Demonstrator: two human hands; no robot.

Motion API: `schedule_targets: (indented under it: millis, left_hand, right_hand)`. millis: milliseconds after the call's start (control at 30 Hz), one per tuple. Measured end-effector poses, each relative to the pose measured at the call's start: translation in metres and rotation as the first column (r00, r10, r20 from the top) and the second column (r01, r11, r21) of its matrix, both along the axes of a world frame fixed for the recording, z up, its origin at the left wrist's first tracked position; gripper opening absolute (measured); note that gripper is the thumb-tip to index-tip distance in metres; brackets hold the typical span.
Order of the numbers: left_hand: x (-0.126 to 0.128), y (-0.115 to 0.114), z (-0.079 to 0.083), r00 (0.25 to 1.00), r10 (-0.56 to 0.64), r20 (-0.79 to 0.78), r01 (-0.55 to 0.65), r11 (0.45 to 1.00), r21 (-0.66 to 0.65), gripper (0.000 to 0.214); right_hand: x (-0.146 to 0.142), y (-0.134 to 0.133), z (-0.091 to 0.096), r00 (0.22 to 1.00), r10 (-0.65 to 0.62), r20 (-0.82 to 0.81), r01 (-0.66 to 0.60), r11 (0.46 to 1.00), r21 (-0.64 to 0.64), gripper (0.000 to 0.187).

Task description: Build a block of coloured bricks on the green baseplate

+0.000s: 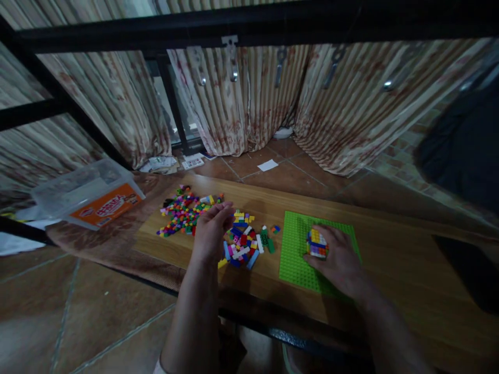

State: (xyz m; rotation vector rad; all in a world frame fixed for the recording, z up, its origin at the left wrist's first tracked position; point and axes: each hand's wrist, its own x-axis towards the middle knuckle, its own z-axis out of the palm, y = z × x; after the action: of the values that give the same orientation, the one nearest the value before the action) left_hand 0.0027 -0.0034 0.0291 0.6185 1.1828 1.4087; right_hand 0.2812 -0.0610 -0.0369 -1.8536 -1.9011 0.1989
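Note:
My right hand [339, 254] rests on the green baseplate [296, 259], its fingers curled around a small multicoloured brick build [316, 243] standing on the plate. My left hand [210, 231] hovers with its fingers bent down over a pile of loose coloured bricks [244, 244], between that pile and a second, larger heap of small bricks [181, 213] further left. Whether the left fingers pinch a brick is hidden by the back of the hand.
The wooden table [390, 259] has a dark edge at the front. A clear plastic box [88, 195] with an orange label sits at the left. Striped curtains [241, 98] and a black metal frame [249, 26] stand behind. A dark object [468, 265] lies at the right.

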Motion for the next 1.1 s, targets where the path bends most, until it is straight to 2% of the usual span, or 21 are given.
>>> schedule_targets:
  millis: [167,300,433,467,533,667,767,933,1100]
  left_hand:
    - [-0.011,-0.001,0.004,0.999,0.029,0.036,-0.03,0.999,0.024,0.032]
    - [-0.017,-0.002,0.005,0.997,0.056,0.045,-0.058,0.998,0.027,0.031]
    - [-0.019,-0.002,0.005,0.997,0.063,0.045,-0.065,0.997,0.04,0.032]
    - [-0.019,-0.002,0.005,0.997,0.066,0.044,-0.067,0.997,0.037,0.032]
    - [-0.019,-0.002,0.005,0.997,0.067,0.038,-0.068,0.997,0.029,0.032]
    - [-0.018,-0.003,0.005,0.998,0.045,0.031,-0.046,0.999,0.015,0.033]
    - [-0.017,-0.003,0.006,0.999,0.048,0.015,-0.048,0.999,0.015,0.034]
    - [-0.016,-0.001,0.006,0.999,0.039,0.024,-0.039,0.999,0.006,0.033]
    - [-0.013,0.001,0.005,0.999,0.035,0.023,-0.035,0.999,0.007,0.031]
  right_hand:
    - [0.006,0.003,-0.002,0.998,0.007,0.068,-0.008,1.0,0.014,0.065]
    - [-0.002,0.002,0.01,0.993,0.013,0.116,-0.026,0.993,0.117,0.065]
    - [-0.039,-0.005,0.028,0.998,-0.017,-0.065,0.034,0.963,0.267,0.043]
    - [-0.051,-0.007,0.031,0.993,0.002,-0.122,0.029,0.967,0.254,0.037]
    - [-0.073,-0.01,0.03,0.976,0.106,-0.191,-0.072,0.982,0.177,0.032]
    - [-0.099,-0.01,0.019,0.978,0.101,-0.184,-0.097,0.995,0.028,0.035]
    - [-0.104,-0.007,0.013,0.987,0.069,-0.143,-0.075,0.996,-0.038,0.034]
    - [-0.107,-0.001,0.014,0.993,0.018,-0.119,-0.032,0.993,-0.112,0.029]
    - [-0.109,-0.001,0.015,0.991,0.009,-0.131,-0.021,0.996,-0.087,0.028]
